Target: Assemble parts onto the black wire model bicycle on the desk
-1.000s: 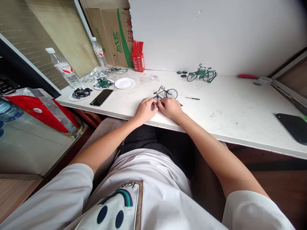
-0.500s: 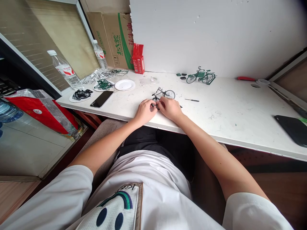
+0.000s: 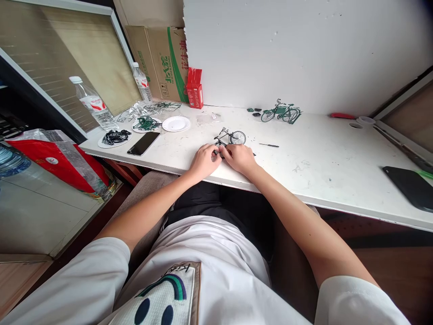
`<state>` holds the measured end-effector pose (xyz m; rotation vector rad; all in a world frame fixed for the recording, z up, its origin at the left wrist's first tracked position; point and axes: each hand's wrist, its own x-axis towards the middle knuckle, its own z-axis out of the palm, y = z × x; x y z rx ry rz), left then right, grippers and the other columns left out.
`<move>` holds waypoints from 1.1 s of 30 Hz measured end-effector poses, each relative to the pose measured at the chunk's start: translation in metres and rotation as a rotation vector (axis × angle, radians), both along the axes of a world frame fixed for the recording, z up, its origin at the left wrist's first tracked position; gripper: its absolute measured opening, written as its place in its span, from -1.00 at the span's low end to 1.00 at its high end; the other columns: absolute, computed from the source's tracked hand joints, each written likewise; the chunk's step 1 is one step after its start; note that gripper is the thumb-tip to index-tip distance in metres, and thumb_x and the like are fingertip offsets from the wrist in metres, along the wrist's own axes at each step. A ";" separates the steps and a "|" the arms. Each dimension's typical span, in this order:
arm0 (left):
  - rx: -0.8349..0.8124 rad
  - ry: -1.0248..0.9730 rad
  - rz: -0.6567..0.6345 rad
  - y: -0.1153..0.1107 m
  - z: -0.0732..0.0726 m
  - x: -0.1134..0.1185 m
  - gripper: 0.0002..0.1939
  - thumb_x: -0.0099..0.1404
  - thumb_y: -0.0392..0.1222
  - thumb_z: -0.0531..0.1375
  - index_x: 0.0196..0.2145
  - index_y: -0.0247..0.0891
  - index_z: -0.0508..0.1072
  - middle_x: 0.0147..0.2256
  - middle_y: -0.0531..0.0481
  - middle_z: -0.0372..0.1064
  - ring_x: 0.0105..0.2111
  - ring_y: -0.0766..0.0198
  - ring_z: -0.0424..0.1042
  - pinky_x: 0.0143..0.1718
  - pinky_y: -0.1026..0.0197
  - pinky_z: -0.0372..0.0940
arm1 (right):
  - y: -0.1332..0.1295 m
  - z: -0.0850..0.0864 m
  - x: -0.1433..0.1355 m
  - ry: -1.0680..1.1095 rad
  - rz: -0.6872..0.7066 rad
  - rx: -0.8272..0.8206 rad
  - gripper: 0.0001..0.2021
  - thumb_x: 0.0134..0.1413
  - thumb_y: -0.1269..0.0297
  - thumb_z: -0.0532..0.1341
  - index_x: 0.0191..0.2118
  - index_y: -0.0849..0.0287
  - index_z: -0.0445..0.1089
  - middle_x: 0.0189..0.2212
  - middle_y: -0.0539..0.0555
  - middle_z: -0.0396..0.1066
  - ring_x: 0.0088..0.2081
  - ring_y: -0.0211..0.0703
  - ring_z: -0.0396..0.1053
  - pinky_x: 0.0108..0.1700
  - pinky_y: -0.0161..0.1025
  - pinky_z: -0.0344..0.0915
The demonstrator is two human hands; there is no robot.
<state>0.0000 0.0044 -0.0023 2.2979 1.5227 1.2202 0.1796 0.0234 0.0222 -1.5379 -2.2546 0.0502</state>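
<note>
A small black model bicycle [image 3: 238, 137] is on the table close to its front edge, one spoked wheel pointing away from me. My left hand [image 3: 204, 159] grips its near left part between thumb and fingers. From the other side, my right hand [image 3: 241, 158] pinches the near part with curled fingers, the fingertips of both hands almost meeting. Fingers cover much of the lower frame and near wheel, so any small piece between them cannot be made out. A thin dark screwdriver [image 3: 269, 145] lies right of the bicycle, with tiny dark bits nearby.
A green model bicycle [image 3: 282, 113] stands near the wall beside small dark pieces. To the left are paper plates with black parts [image 3: 115, 136] and green parts [image 3: 147, 123], a bare plate [image 3: 176, 123], a phone [image 3: 144, 143] and water bottles [image 3: 96, 108]. A black phone [image 3: 409, 187] lies right.
The camera view has tilted slightly, so the table items sit a little lower. Both hands stay at the model bicycle, with only slight finger movement.
</note>
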 end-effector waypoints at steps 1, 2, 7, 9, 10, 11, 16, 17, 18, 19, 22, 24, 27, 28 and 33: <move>-0.005 -0.001 0.009 -0.001 0.001 0.000 -0.91 0.35 -0.35 0.24 -0.23 -0.21 0.54 -0.27 -0.06 0.49 -0.25 0.13 0.49 -0.11 0.10 0.42 | 0.000 0.000 0.000 0.002 -0.012 0.003 -0.46 0.52 -0.14 -0.01 -0.27 0.14 0.52 -0.35 0.18 0.59 -0.32 0.00 0.48 -0.32 -0.19 0.00; -0.008 -0.004 0.018 -0.001 0.001 0.000 -0.91 0.35 -0.35 0.24 -0.23 -0.21 0.54 -0.27 -0.07 0.49 -0.26 0.13 0.48 -0.12 0.10 0.42 | 0.000 0.000 0.000 0.008 -0.019 0.009 -0.50 0.50 -0.14 0.03 -0.21 0.13 0.52 -0.34 0.17 0.60 -0.32 0.01 0.47 -0.32 -0.20 0.00; -0.012 -0.023 0.007 -0.003 0.003 0.001 -0.89 0.37 -0.35 0.24 -0.20 -0.21 0.55 -0.25 -0.06 0.52 -0.26 0.15 0.50 -0.10 0.10 0.42 | 0.001 0.000 0.001 0.046 0.037 0.039 -0.69 0.47 0.06 0.07 -0.08 0.12 0.48 -0.30 0.14 0.60 -0.31 0.00 0.45 -0.32 -0.20 0.01; -0.010 -0.025 -0.003 -0.003 0.002 0.000 -0.88 0.36 -0.35 0.24 -0.20 -0.20 0.55 -0.24 -0.05 0.52 -0.25 0.15 0.51 -0.09 0.10 0.43 | 0.001 0.000 0.001 0.048 0.066 0.057 -0.69 0.48 0.09 0.05 -0.12 0.12 0.48 -0.28 0.15 0.61 -0.30 -0.01 0.45 -0.32 -0.20 0.01; -0.010 -0.024 -0.005 -0.002 0.002 0.000 -0.88 0.35 -0.35 0.24 -0.20 -0.20 0.55 -0.24 -0.06 0.53 -0.25 0.15 0.51 -0.09 0.09 0.43 | 0.001 0.000 0.002 0.048 0.073 0.066 -0.67 0.49 0.10 0.04 -0.15 0.12 0.48 -0.26 0.15 0.61 -0.29 -0.01 0.46 -0.33 -0.20 0.00; -0.012 -0.023 -0.007 -0.002 0.002 0.000 -0.88 0.35 -0.35 0.24 -0.20 -0.20 0.55 -0.23 -0.06 0.54 -0.25 0.15 0.51 -0.08 0.09 0.43 | 0.001 0.000 0.002 0.046 0.077 0.071 -0.65 0.50 0.10 0.03 -0.18 0.12 0.49 -0.25 0.16 0.61 -0.28 -0.02 0.46 -0.33 -0.20 0.00; -0.006 -0.013 -0.017 -0.001 0.000 0.001 -0.85 0.33 -0.37 0.25 -0.18 -0.19 0.54 -0.20 -0.07 0.55 -0.23 0.14 0.52 -0.06 0.08 0.44 | -0.001 0.003 0.002 0.014 0.048 0.019 -0.47 0.56 0.01 -0.04 -0.33 0.12 0.52 -0.28 0.19 0.61 -0.26 -0.02 0.49 -0.32 -0.19 0.00; -0.002 -0.012 -0.017 -0.002 0.000 0.001 -0.86 0.33 -0.36 0.25 -0.18 -0.19 0.54 -0.20 -0.07 0.54 -0.23 0.14 0.52 -0.05 0.08 0.45 | -0.001 0.003 0.002 0.009 0.039 0.005 -0.45 0.56 -0.02 -0.05 -0.33 0.13 0.52 -0.29 0.20 0.61 -0.27 -0.02 0.49 -0.32 -0.19 0.01; 0.000 -0.010 -0.014 -0.002 0.000 0.001 -0.86 0.34 -0.36 0.25 -0.18 -0.19 0.54 -0.22 -0.06 0.54 -0.23 0.13 0.52 -0.04 0.07 0.44 | -0.001 0.003 0.002 0.008 0.029 -0.005 -0.43 0.56 -0.04 -0.06 -0.33 0.13 0.53 -0.30 0.21 0.61 -0.28 -0.01 0.49 -0.31 -0.20 0.02; 0.001 -0.007 -0.009 -0.002 0.000 0.001 -0.87 0.34 -0.35 0.25 -0.18 -0.19 0.54 -0.24 -0.06 0.53 -0.23 0.13 0.52 -0.03 0.07 0.44 | -0.002 0.004 0.002 0.011 0.018 -0.010 -0.43 0.56 -0.07 -0.06 -0.31 0.13 0.54 -0.31 0.21 0.61 -0.29 -0.01 0.49 -0.31 -0.20 0.03; -0.003 -0.007 0.016 -0.002 0.000 0.001 -0.90 0.35 -0.33 0.24 -0.20 -0.20 0.54 -0.27 -0.06 0.50 -0.22 0.10 0.52 -0.03 0.05 0.45 | -0.003 0.004 0.001 0.051 -0.005 0.012 -0.51 0.52 -0.09 0.00 -0.17 0.13 0.54 -0.31 0.18 0.61 -0.31 0.00 0.47 -0.30 -0.20 0.06; -0.004 -0.015 0.023 -0.002 0.000 0.001 -0.90 0.36 -0.32 0.25 -0.20 -0.20 0.55 -0.26 -0.07 0.50 -0.22 0.11 0.52 -0.05 0.05 0.45 | -0.003 0.005 0.001 0.084 0.003 0.038 -0.62 0.49 -0.02 0.06 -0.08 0.12 0.51 -0.29 0.15 0.61 -0.31 -0.01 0.47 -0.30 -0.21 0.07; 0.001 -0.027 0.022 -0.001 -0.001 0.000 -0.89 0.36 -0.32 0.25 -0.18 -0.19 0.56 -0.23 -0.07 0.51 -0.23 0.13 0.52 -0.05 0.06 0.45 | -0.002 0.005 0.002 0.109 0.038 0.053 -0.71 0.46 0.08 0.10 -0.05 0.13 0.49 -0.25 0.15 0.63 -0.30 -0.02 0.48 -0.30 -0.22 0.09; 0.003 -0.031 0.023 -0.001 -0.001 0.000 -0.88 0.36 -0.32 0.25 -0.18 -0.19 0.56 -0.22 -0.07 0.51 -0.23 0.13 0.52 -0.05 0.06 0.45 | -0.002 0.005 0.002 0.111 0.047 0.050 -0.71 0.47 0.09 0.10 -0.05 0.13 0.50 -0.24 0.15 0.63 -0.29 -0.02 0.48 -0.30 -0.22 0.10; 0.002 -0.035 0.030 -0.002 -0.001 0.000 -0.88 0.37 -0.33 0.25 -0.17 -0.20 0.56 -0.21 -0.08 0.51 -0.24 0.14 0.52 -0.06 0.06 0.46 | 0.004 0.002 0.005 0.095 0.044 0.043 -0.68 0.49 0.02 0.14 -0.08 0.12 0.55 -0.24 0.16 0.65 -0.25 0.00 0.52 -0.25 -0.21 0.16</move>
